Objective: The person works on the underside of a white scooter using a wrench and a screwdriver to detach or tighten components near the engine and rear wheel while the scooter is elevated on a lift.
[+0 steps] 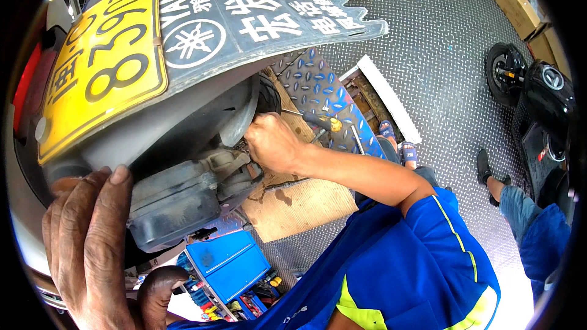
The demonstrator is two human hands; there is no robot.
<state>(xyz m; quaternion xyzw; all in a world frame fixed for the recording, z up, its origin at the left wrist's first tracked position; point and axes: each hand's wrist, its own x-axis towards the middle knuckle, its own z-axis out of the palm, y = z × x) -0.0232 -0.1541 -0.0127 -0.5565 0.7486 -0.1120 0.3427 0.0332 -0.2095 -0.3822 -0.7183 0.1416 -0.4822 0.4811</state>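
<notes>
Left hand (pixel 92 244) is spreading thumb from fingers beside black housing (pixel 174 201), below mudguard (pixel 269 30) (contact: cannot tell). Right hand (pixel 272 140) is curling beyond it; pinched item, if any, is hiding. Seemingly working by feel; next move probably calling for steady fingers. Yellow-ended tool (pixel 322 121) is lying near platform's (pixel 309 82) right edge.

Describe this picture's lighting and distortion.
In the head view, black corners frame a fisheye image; the left hand looms large near the rim; the floor washes out nearly white at lower right; shadow darkens the gap above the black casing.
</notes>
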